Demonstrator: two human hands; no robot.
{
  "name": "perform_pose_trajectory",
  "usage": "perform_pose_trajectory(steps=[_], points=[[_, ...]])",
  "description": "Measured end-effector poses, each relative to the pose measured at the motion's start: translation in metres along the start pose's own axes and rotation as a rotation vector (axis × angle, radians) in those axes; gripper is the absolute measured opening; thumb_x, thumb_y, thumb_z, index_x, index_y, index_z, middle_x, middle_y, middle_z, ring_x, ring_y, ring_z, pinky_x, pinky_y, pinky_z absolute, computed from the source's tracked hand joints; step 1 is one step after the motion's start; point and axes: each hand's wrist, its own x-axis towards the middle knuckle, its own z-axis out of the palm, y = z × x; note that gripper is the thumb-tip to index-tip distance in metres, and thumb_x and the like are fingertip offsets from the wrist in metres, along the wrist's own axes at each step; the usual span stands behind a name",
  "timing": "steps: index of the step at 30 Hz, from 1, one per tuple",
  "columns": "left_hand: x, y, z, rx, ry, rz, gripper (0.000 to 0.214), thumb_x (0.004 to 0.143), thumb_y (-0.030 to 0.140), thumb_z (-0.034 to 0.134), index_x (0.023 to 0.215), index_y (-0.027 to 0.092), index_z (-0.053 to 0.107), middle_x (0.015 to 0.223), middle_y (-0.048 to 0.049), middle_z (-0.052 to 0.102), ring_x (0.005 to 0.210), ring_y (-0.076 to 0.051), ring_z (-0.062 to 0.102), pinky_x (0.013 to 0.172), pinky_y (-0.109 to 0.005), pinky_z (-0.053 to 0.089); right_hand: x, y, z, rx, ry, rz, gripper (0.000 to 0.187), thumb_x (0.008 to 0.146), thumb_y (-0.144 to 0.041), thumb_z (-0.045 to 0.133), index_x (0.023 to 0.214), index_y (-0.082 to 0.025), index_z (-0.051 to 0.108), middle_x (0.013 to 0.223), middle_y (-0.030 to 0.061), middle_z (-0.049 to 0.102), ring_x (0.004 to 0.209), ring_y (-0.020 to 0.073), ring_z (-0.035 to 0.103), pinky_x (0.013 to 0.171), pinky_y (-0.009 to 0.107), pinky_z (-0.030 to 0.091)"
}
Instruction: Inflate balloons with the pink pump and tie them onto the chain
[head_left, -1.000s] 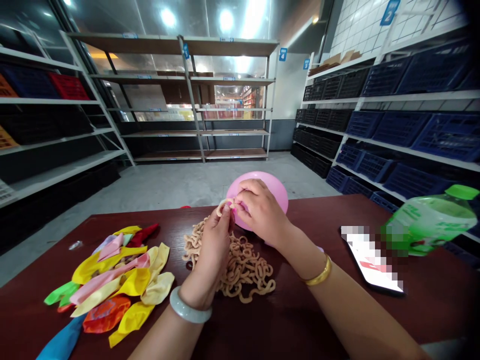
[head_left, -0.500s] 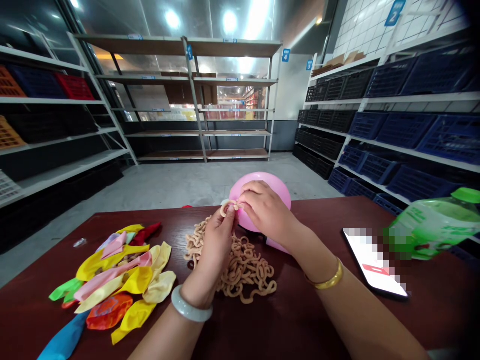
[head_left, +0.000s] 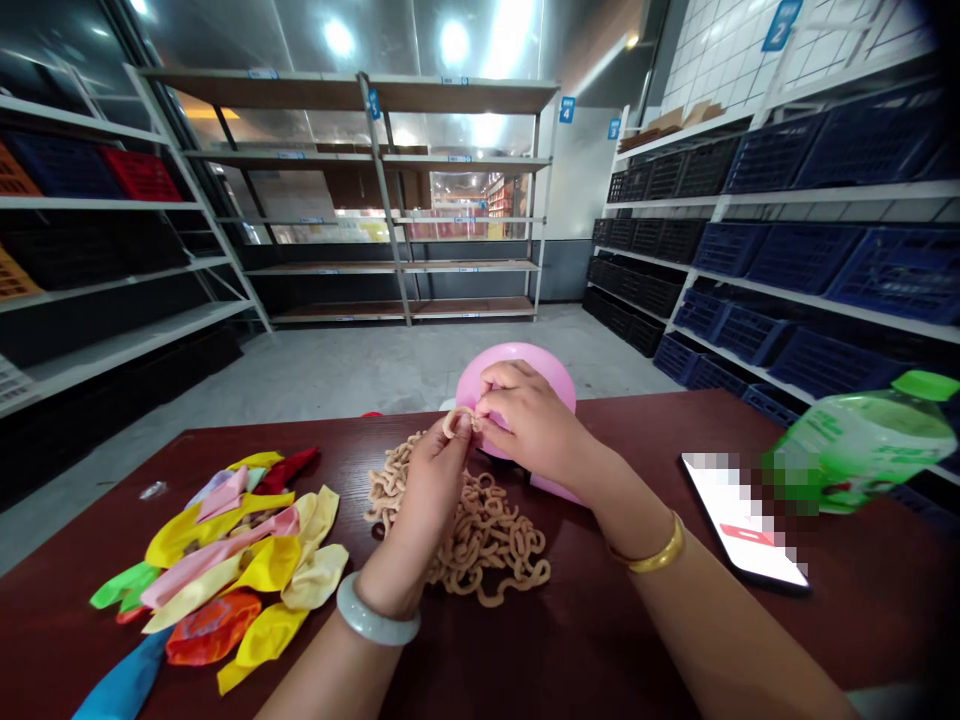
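Note:
My left hand [head_left: 437,470] pinches a thick, soft beige loop [head_left: 452,420] between thumb and forefinger, above the table. My right hand [head_left: 529,415] is closed at the same loop's right side, its thumb and fingertips pressed together there. The exact point of its grip is partly hidden by the fingers. Beneath and around my left hand spreads a heap of similar beige loops [head_left: 502,545], tangled together on the dark red-brown table [head_left: 600,630]. Behind my right hand stands a round pink disc [head_left: 517,358] with a pink base, like a table mirror seen from behind.
On the left lie limp coloured balloons [head_left: 270,563], with a small clear scrap [head_left: 153,490] beyond them. To the right are a lit phone [head_left: 746,520] and a green-capped bottle [head_left: 862,440]. Shelves [head_left: 465,265] and blue crates [head_left: 802,258] stand around the room.
The view has shifted slightly, so most things sit a little further left. Both hands keep hold of the beige loop, with the fingers barely moved.

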Motion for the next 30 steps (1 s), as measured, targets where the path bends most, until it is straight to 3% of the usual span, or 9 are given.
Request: perform_pose_trajectory(steps=[8,14,20,24,30], points=[[-0.001,0.002,0.003,0.037,0.132,0.048,0.023,0.09,0.038,0.056,0.089,0.017,0.065,0.082,-0.0039,0.063,0.079,-0.017,0.057,0.075,-0.028,0.046,-0.001,-0.017,0.02,-0.042,0.182,0.068,0.017,0.086,-0.016,0.06,0.069,-0.018,0.065,0.094,0.0067,0.062,0.097,0.0233,0.052,0.089,0.038,0.043],[-0.003,0.004,0.005,0.038,0.093,0.034,0.023,0.092,0.04,0.054,0.091,0.018,0.063,0.088,-0.0036,0.062,0.081,-0.016,0.055,0.076,-0.027,0.044,0.001,-0.014,0.023,0.048,0.313,0.113,0.009,0.079,-0.013,0.064,0.072,-0.018,0.064,0.1,0.0094,0.061,0.098,0.0247,0.054,0.089,0.039,0.045],[-0.001,0.005,0.006,-0.078,0.144,-0.004,0.023,0.09,0.041,0.057,0.086,0.018,0.061,0.077,-0.0008,0.056,0.07,-0.013,0.05,0.069,-0.025,0.042,0.003,0.004,0.009,0.195,0.202,0.0,0.015,0.089,-0.01,0.056,0.083,-0.018,0.067,0.102,0.0085,0.064,0.101,0.0227,0.057,0.092,0.039,0.047],[-0.001,0.007,0.007,-0.095,0.136,-0.018,0.024,0.089,0.041,0.059,0.084,0.018,0.06,0.073,0.0002,0.052,0.066,-0.012,0.046,0.064,-0.024,0.04,0.001,0.011,0.006,0.166,0.173,-0.005,0.019,0.09,-0.009,0.055,0.095,-0.018,0.071,0.11,0.0089,0.064,0.108,0.0231,0.055,0.097,0.04,0.046],[-0.002,0.006,0.008,-0.074,0.113,-0.039,0.023,0.09,0.041,0.059,0.084,0.019,0.059,0.074,0.0008,0.05,0.066,-0.012,0.042,0.064,-0.024,0.037,0.002,0.004,0.008,0.109,0.14,-0.036,0.012,0.092,-0.017,0.06,0.09,-0.02,0.072,0.107,0.0063,0.065,0.105,0.0221,0.057,0.096,0.039,0.044]])
